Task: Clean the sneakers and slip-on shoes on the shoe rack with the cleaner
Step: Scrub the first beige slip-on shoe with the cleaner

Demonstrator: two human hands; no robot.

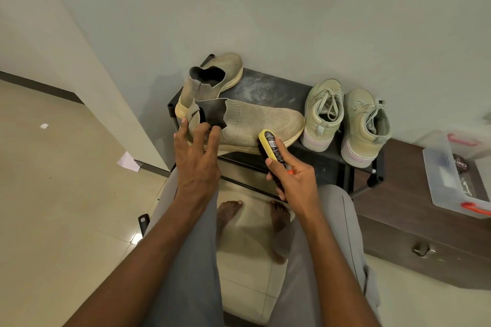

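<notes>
The right hand (295, 175) was clenched around the handle end of the brush-type cleaner (273, 148), thumb along one side and fingers along the other. The yellow back faced up and the dark bristles were turned down toward the shoe, an orientation that appeared chosen for scrubbing. The head of the cleaner projected forward beyond the grip and met the near slip-on shoe (255, 122) low on its side, close to the sole edge and toward the toe.

The left hand (196, 151) lay at the heel and collar of the same shoe, fingers spread and bent over the knit upper. It appeared to steady the shoe against the brush strokes; whether it gripped firmly or only pressed could not be determined.

The shoe lay across the front edge of the shoe rack (268, 85). The second slip-on shoe (212, 74) stood behind it. The pair of sneakers (345, 119) stood to the right, apart from both hands.
</notes>
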